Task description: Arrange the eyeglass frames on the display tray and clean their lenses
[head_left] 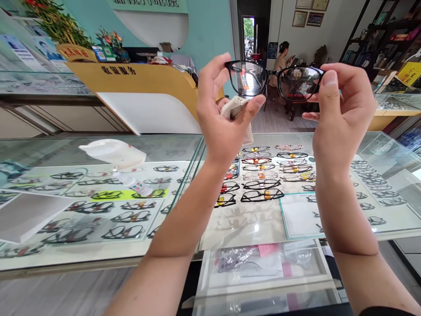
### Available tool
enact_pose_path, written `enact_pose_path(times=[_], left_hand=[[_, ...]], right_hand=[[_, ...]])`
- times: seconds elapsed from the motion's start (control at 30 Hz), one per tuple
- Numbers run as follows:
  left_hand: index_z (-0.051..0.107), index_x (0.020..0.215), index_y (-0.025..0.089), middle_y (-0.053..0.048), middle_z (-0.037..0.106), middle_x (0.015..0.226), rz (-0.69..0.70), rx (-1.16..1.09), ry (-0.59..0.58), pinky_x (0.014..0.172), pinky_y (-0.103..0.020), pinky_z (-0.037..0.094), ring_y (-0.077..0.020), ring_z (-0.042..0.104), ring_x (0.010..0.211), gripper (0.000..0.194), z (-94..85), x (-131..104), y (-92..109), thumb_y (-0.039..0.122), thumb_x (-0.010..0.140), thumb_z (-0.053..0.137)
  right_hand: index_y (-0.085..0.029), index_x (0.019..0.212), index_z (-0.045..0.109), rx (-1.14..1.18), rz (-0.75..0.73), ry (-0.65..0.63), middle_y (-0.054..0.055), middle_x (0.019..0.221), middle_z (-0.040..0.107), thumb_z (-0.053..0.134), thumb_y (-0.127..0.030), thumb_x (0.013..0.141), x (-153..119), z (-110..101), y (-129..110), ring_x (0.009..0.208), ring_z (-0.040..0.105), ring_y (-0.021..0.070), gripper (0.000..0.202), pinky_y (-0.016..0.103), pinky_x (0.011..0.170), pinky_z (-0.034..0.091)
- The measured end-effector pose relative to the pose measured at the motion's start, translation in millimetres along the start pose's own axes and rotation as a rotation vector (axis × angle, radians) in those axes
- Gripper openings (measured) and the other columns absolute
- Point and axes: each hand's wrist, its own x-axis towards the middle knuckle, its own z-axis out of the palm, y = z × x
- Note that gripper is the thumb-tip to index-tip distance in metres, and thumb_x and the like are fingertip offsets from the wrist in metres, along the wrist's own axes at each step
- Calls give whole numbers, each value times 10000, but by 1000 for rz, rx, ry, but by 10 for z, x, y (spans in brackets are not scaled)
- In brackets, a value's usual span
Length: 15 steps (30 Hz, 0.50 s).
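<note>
Glasses (pixel 272 73) with a dark frame are up in the air above the glass counter (pixel 226 241), near the top of the view, held by both hands; lenses seen face-on, temple arms mostly hidden behind rims and fingers. Left hand (pixel 223 120) grips the left end of the frame, thumb by the lower rim, fingers curled near the corner; same hand holds a pale cloth (pixel 234 107), bunched in the palm, partly covered by the thumb, lower part hanging behind the wrist. Right hand (pixel 344 105) pinches the right corner between thumb and bent index finger; other fingers partly hidden. Red lettering shows in the right lens, can't tell if reflected or seen through. Under the glass, rows of display frames (pixel 262 185), some blocked by the forearms. Teal-edged panel (pixel 296 219) beside the right forearm, partly covered by it. On the left, a small labelled bottle (pixel 134 183), text unreadable, just beside a white curved object (pixel 113 153), identity unclear. White box (pixel 33 215) cut off at left edge. Below, plastic packets (pixel 253 259), contents hard to make out. Far back, seated person (pixel 282 59), small, partly behind the glasses.
</note>
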Motion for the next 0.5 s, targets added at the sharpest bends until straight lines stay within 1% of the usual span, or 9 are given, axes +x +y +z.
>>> enact_pose_path(times=[0.07, 0.2, 0.33, 0.5], left_hand=[[632, 1403, 365, -127, 627, 1476, -35, -59, 26, 981, -445, 624, -418, 556, 1467, 847, 6, 1, 46, 747, 700, 911], [653, 1395, 374, -108, 650, 1477, -87, -114, 37, 923, -398, 643, -380, 544, 1484, 805, -15, -1, 91, 661, 705, 952], [670, 1378, 385, -93, 645, 1509, -104, -137, 58, 836, -368, 639, -351, 564, 1467, 772, -31, -18, 119, 588, 702, 981], [698, 1306, 391, -98, 676, 1473, -93, -149, 94, 797, -365, 641, -330, 616, 1396, 675, -18, -55, 187, 509, 714, 999]], right_hand=[[-195, 1088, 742, 27, 36, -5, 36, 1019, 729, 595, -250, 1049, 2, -11, -20, 884, 729, 157, 162, 253, 586, 606], [-195, 1061, 757, 75, 96, 6, 11, 960, 722, 620, -224, 1025, -4, 0, -66, 797, 691, 123, 144, 224, 549, 571], [-204, 1035, 763, 135, 118, 11, 12, 963, 735, 652, -232, 1005, -11, 9, -76, 772, 696, 125, 119, 242, 548, 580], [-253, 1024, 771, 176, 183, -7, 0, 962, 733, 672, -286, 1022, -15, -12, -66, 758, 706, 127, 105, 260, 588, 578]])
